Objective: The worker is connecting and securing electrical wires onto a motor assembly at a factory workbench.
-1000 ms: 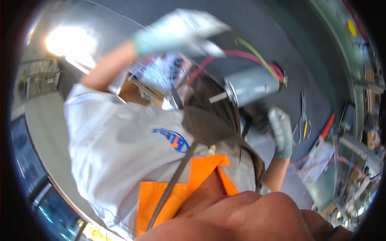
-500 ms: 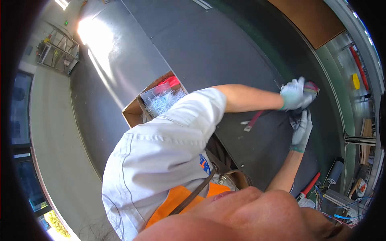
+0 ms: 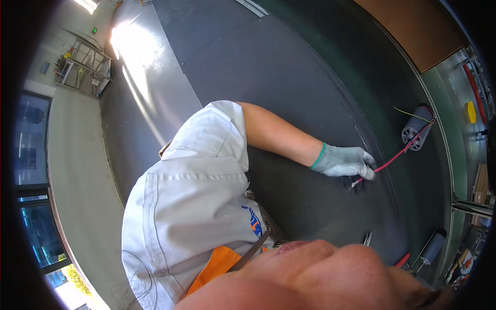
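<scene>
My left hand [image 3: 347, 162], in a pale glove with a green cuff, reaches rightward over the dark work surface. Its fingers are closed on a red cable [image 3: 391, 160], near the cable's stripped or tipped end. The cable runs up to a grey cylindrical motor [image 3: 416, 127], which lies on the dark green strip with a yellow-green wire sticking out. My right hand is out of sight. Near the lower edge, the metal jaws of what look like pliers [image 3: 367, 238] show; whatever holds them, if anything, is hidden.
A second grey cylindrical motor [image 3: 433, 246] stands at the lower right, close to a red handle [image 3: 402, 260]. A brown board or carton [image 3: 413, 31] borders the far right. Beyond the rail lies a yellow item [image 3: 470, 112]. A metal-framed rack [image 3: 85, 67] is at the far left.
My left hand has come away from the motor and moved down and left, now gripping the red cable. My right hand has left the view. The motor now lies by itself.
</scene>
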`<state>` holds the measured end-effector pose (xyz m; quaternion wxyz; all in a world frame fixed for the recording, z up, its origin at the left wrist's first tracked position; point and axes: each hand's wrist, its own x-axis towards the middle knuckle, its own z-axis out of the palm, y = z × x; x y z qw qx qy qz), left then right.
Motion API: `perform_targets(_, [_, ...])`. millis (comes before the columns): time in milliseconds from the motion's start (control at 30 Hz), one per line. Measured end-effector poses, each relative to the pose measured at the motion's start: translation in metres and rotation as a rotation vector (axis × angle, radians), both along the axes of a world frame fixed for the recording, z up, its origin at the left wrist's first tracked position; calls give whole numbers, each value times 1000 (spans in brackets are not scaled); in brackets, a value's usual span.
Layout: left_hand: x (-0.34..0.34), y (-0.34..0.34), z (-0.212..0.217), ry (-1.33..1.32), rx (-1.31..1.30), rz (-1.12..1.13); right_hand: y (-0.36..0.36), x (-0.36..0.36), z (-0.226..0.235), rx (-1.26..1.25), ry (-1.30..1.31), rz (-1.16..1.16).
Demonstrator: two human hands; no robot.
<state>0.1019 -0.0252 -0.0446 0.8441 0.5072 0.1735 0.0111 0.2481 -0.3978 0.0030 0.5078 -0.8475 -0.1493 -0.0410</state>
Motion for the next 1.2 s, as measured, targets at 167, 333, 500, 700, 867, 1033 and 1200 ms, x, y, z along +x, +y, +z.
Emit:
perform_targets(167, [14,-15,18,-1,-82,-306,-99,87,7,516,78,-121])
perform_targets(333, [17,-19,8,-73,-100,-371,-58,122,18,108,-206,-39])
perform_targets(500, [11,-11,23,-77,-21,-373,-156,111,-42,143,-190,-172])
perform_targets(700, [22,-15,21,-176,-30,-441,-288,60,-86,155,-203,-409])
perform_targets(867, [32,-20,16,-161,-62,-409,-107,67,14,549,-129,30])
perform_targets(1033, [21,-22,34,-179,-5,-233,-25,59,52,118,-51,239])
perform_targets(1200, [16,-25,40,-212,-14,-157,-10,4,48,-293,-436,183])
